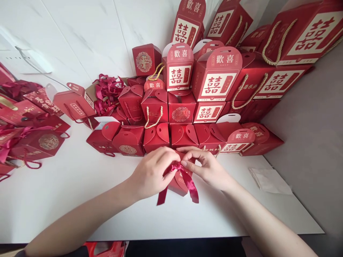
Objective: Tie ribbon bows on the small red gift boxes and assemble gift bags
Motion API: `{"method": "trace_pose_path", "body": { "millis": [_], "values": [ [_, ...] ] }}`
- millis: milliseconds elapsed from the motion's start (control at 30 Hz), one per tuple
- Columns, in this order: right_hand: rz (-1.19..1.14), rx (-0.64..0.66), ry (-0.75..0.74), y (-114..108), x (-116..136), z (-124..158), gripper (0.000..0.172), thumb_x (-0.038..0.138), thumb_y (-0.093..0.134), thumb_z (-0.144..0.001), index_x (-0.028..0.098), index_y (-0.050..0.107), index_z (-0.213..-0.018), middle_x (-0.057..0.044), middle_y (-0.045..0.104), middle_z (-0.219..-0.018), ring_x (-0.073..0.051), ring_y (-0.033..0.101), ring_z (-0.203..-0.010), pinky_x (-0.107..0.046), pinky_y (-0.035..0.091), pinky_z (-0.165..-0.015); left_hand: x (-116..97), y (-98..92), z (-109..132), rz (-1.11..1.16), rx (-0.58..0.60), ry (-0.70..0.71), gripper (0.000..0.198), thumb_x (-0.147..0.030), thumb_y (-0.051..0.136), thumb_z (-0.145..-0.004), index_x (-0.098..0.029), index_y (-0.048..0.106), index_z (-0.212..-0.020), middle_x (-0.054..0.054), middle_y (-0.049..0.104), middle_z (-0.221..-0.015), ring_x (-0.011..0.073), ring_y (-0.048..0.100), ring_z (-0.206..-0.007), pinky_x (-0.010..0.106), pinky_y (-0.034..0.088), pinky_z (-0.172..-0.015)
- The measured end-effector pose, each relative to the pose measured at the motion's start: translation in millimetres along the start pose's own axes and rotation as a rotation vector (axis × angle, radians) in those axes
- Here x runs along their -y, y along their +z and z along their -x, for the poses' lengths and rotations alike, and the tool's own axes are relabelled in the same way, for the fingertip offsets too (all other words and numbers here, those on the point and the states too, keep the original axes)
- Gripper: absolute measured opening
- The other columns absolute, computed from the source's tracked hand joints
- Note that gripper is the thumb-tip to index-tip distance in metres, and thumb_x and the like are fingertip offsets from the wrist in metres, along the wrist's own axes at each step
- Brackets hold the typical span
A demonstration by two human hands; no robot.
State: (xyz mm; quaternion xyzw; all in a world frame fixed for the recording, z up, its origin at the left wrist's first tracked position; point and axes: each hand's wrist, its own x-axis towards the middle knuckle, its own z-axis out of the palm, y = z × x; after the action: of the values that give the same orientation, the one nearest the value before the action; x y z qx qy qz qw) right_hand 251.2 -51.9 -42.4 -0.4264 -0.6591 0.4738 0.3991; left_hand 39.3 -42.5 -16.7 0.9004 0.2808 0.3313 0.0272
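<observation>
A small red gift box (179, 185) sits on the white table (66, 200) near the front edge, between my two hands. A dark red satin ribbon (190, 185) runs over its top, and two tails hang down its front. My left hand (151, 173) has its fingers curled round the ribbon at the box's top left. My right hand (207, 166) pinches the ribbon at the knot from the right. The box's top is mostly hidden by my fingers.
Rows of red gift boxes (155, 137) stand just behind my hands, with taller stacked ones (217, 73) behind and to the right. More red boxes (37, 141) and loose ribbons (107, 91) lie at the left. A clear plastic wrapper (269, 180) lies at the right table edge.
</observation>
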Motion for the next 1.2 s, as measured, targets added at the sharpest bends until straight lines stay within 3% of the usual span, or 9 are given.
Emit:
{"method": "trace_pose_path", "body": {
  "millis": [133, 267, 500, 667, 833, 1200],
  "values": [
    [0.035, -0.001, 0.024, -0.9, 3.6, 1.4, 0.020, 0.038, 0.064, -0.090, 0.022, 0.067, -0.078, -0.006, 0.063, -0.130, -0.024, 0.057, -0.124, -0.041, 0.035, -0.107, -2.4, -20.7, -4.4, 0.057, 0.178, -0.316, 0.013, -0.012, 0.061, -0.080, -0.019, 0.050, -0.081, -0.002, 0.053, -0.083, 0.0119, 0.053, -0.077, 0.026, 0.045, -0.069],
    [0.044, 0.003, 0.028, -1.5, 8.0, 3.4, 0.019, 0.036, 0.064, -0.090, 0.022, 0.066, -0.078, -0.006, 0.065, -0.127, -0.023, 0.056, -0.125, -0.039, 0.036, -0.105, -5.0, -30.5, -2.0, 0.097, 0.285, -0.458, 0.006, -0.017, 0.057, -0.085, -0.020, 0.056, -0.081, -0.004, 0.051, -0.075, 0.0108, 0.052, -0.075, 0.024, 0.043, -0.069],
    [0.046, -0.005, 0.013, -0.9, 6.4, 3.3, 0.018, 0.035, 0.063, -0.090, 0.022, 0.066, -0.078, -0.006, 0.064, -0.128, -0.023, 0.057, -0.123, -0.038, 0.037, -0.104, -6.3, -22.9, 9.3, 0.147, 0.168, -0.490, 0.024, -0.008, 0.046, -0.087, -0.021, 0.067, -0.083, -0.001, 0.059, -0.083, 0.0109, 0.054, -0.075, 0.024, 0.041, -0.066],
    [0.055, 0.002, 0.004, 0.4, 7.1, 4.0, 0.018, 0.035, 0.063, -0.091, 0.023, 0.066, -0.079, -0.005, 0.063, -0.129, -0.022, 0.056, -0.125, -0.038, 0.036, -0.106, -10.9, -20.5, 5.6, 0.211, 0.175, -0.514, 0.012, -0.027, 0.060, -0.088, -0.019, 0.066, -0.082, 0.000, 0.059, -0.082, 0.0129, 0.055, -0.079, 0.027, 0.043, -0.074],
    [0.089, 0.008, 0.013, -4.0, 10.5, 6.0, 0.020, 0.035, 0.060, -0.093, 0.022, 0.063, -0.077, -0.003, 0.060, -0.133, -0.021, 0.055, -0.125, -0.038, 0.035, -0.108, -6.3, -22.4, 3.6, 0.342, 0.266, -0.581, 0.021, -0.029, 0.059, -0.091, -0.018, 0.061, -0.073, -0.002, 0.058, -0.075, 0.0107, 0.053, -0.074, 0.024, 0.042, -0.070],
    [0.221, 0.027, 0.009, -18.0, 10.1, 11.2, 0.019, 0.036, 0.053, -0.097, 0.023, 0.057, -0.082, -0.003, 0.061, -0.130, -0.021, 0.057, -0.120, -0.039, 0.040, -0.102, 2.1, -37.1, 6.0, 0.226, 0.378, -0.602, 0.023, -0.029, 0.054, -0.092, -0.018, 0.054, -0.072, -0.002, 0.053, -0.076, 0.0103, 0.048, -0.069, 0.024, 0.036, -0.060]
  ]
}}
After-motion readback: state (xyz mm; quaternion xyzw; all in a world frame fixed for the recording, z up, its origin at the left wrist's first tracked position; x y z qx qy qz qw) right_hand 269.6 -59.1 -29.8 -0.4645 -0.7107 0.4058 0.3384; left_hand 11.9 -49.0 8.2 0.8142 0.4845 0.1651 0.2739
